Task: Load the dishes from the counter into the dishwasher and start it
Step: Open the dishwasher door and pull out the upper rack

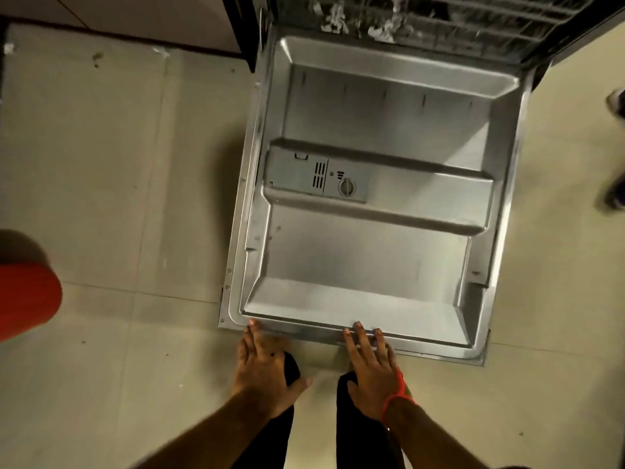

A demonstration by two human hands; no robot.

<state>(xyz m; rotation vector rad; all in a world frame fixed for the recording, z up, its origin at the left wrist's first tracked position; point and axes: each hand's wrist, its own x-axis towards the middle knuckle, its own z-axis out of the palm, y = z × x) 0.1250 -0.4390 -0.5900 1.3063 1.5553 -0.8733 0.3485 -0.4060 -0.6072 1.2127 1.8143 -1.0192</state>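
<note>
The dishwasher door (pixel 372 258) lies folded down flat in front of me, its steel inner face up, with the detergent dispenser (pixel 318 177) near the middle. At the top of the view the lower rack (pixel 439 25) shows inside the machine, holding blurred items. My left hand (pixel 262 370) reaches to the door's near edge with straight fingers, fingertips touching the rim. My right hand (pixel 372 367), with a red thread at the wrist, lays straight fingers on the same edge further right. Neither hand holds anything.
Pale floor tiles (pixel 118 198) spread to the left and right of the door. A red round object (pixel 23 299) sits at the left edge. Another person's feet (pixel 617 150) show at the right edge. Cabinet fronts (pixel 135 18) run along the top left.
</note>
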